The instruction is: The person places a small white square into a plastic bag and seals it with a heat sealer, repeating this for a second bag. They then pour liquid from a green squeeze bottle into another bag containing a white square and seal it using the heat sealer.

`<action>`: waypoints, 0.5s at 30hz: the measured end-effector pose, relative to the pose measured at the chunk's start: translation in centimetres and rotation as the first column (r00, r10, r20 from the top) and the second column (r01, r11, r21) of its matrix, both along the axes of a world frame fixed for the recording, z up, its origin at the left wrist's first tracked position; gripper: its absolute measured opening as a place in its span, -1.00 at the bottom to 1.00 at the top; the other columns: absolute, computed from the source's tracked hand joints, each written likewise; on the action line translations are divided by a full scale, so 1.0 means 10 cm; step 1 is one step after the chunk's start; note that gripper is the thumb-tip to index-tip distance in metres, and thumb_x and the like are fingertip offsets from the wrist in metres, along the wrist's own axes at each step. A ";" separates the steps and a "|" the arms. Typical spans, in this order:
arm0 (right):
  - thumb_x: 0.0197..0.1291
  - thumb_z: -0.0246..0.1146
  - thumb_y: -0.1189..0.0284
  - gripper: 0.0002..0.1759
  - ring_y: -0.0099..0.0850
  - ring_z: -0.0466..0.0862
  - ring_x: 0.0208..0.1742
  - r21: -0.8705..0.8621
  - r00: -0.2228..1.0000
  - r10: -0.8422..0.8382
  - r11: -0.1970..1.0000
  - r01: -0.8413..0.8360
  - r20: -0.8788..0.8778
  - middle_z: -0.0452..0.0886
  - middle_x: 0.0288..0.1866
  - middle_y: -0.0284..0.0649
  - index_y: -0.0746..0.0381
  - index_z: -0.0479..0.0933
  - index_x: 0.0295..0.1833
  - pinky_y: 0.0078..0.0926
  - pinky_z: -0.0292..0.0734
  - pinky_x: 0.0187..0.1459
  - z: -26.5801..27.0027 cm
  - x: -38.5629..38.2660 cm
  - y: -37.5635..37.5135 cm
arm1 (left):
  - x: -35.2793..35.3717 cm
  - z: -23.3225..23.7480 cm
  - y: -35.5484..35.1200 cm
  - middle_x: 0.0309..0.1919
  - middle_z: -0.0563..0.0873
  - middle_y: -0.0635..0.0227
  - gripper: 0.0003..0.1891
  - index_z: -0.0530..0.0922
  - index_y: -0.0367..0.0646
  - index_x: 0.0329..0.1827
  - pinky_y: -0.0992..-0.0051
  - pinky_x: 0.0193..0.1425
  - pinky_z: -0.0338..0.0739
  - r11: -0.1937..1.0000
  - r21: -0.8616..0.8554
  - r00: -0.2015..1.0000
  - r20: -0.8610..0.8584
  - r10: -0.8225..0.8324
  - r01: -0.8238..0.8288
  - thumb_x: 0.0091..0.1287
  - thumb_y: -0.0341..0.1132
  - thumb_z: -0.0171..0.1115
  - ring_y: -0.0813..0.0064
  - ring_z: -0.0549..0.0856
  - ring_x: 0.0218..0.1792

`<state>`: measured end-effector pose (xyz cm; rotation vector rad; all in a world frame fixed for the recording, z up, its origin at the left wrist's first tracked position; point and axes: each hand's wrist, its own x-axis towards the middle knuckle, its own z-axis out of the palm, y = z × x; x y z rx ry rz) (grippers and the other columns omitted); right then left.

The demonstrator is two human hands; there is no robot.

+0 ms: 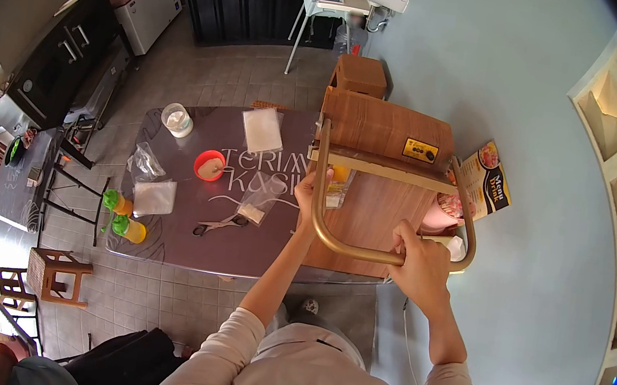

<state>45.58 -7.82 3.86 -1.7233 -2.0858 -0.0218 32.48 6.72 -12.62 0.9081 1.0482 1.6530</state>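
Observation:
My right hand [420, 268] is wrapped round the brass-coloured bar handle [351, 253] of a wood-patterned sealing machine [391, 129]. A small yellow label with a knob sits on the machine's front. Left of the handle, my left hand [306, 198] reaches to the machine's left side, its fingers closed at the edge of a clear plastic bag [336, 196]. Something yellow shows by that bag under the machine's front edge. The handle and machine partly hide these fingertips. Close by on the table lie a small filled clear packet [252, 212] and scissors [220, 226].
The dark table [184, 246] also bears a red bowl [209, 165], a clear tub [177, 121], stacks of plastic bags [262, 130] and two green-topped yellow bottles [130, 229]. A menu card [486, 181] leans by the wall at right. Brown stools [59, 276] stand at left.

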 end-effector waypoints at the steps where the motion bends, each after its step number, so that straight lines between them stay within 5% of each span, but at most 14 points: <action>1: -0.16 0.26 0.54 -0.73 -0.25 0.52 -0.71 -0.018 1.000 -0.009 1.000 0.009 0.003 0.43 -0.76 -0.33 0.09 0.28 -0.40 -0.32 0.31 -0.67 -0.03 0.00 -0.01 | 0.00 -0.01 0.01 -0.62 0.49 0.60 -0.73 0.65 -0.25 -0.43 0.68 -0.49 0.22 1.000 0.003 1.000 0.000 -0.009 0.009 0.22 -0.17 0.31 0.77 0.36 -0.54; 15: -0.18 0.29 0.52 -0.70 -0.23 0.51 -0.71 0.002 0.999 -0.026 1.000 0.026 -0.020 0.43 -0.76 -0.32 0.08 0.27 -0.42 -0.33 0.30 -0.67 -0.05 -0.01 -0.02 | -0.02 0.04 -0.06 -0.58 0.52 0.61 -0.77 0.64 -0.22 -0.40 0.70 -0.44 0.26 0.998 -0.009 0.996 0.071 -0.062 0.063 0.23 -0.21 0.31 0.78 0.39 -0.50</action>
